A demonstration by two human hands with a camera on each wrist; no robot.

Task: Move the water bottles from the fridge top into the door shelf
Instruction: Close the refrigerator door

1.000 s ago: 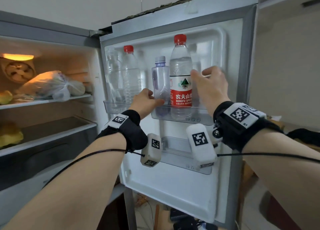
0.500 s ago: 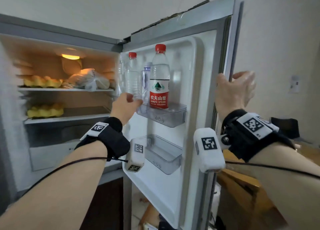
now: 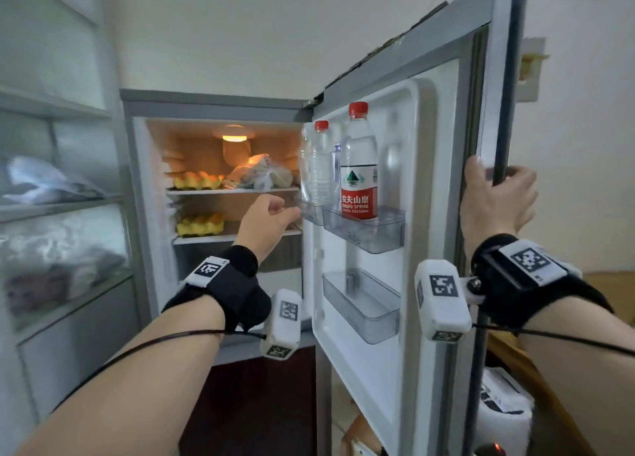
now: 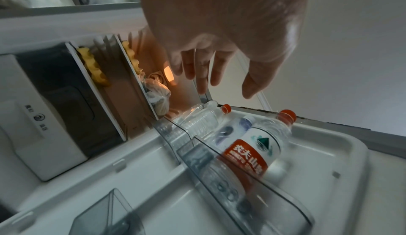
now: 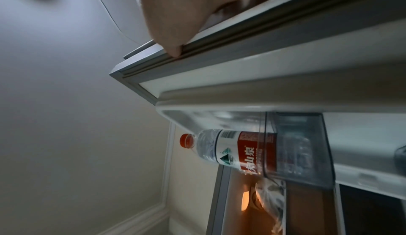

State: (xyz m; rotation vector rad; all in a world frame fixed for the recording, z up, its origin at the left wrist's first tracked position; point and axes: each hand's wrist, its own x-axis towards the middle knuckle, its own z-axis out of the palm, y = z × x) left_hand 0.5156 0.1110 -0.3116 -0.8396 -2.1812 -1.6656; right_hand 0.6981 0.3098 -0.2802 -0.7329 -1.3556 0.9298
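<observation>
The fridge door (image 3: pixel 429 180) stands open, and the water bottles are in its upper door shelf (image 3: pixel 374 235), a clear plastic bin. All stand upright, long axis vertical and caps up. Nearest the door's free edge is the Nongfu Spring bottle (image 3: pixel 359 167) with a red cap and a red and white label, its base down in the bin. Just beside it toward the hinge is a smaller bottle with a pale bluish cap (image 3: pixel 336 167), mostly hidden in the head view but clearer in the left wrist view (image 4: pixel 239 127). Next comes a clear unlabelled bottle with a red cap (image 3: pixel 320 163), and one more clear bottle (image 4: pixel 197 112) closest to the hinge.

The left hand (image 3: pixel 266 220) hangs in front of the fridge interior, just short of the hinge-side end of the shelf. Its grip is loose: fingers (image 4: pixel 204 68) relaxed and slightly spread, holding nothing and touching no bottle. The right hand (image 3: pixel 494 198) grips the free edge of the door, fingers wrapped round to the outer face and the thumb (image 5: pixel 173 47) lying on the grey door seal.

Below, a second clear door bin (image 3: pixel 364 304) hangs on the door. Inside the lit fridge, yellow egg trays (image 3: pixel 197 180) sit on two shelves, with a plastic bag of food (image 3: pixel 261 177) beside the upper one.
</observation>
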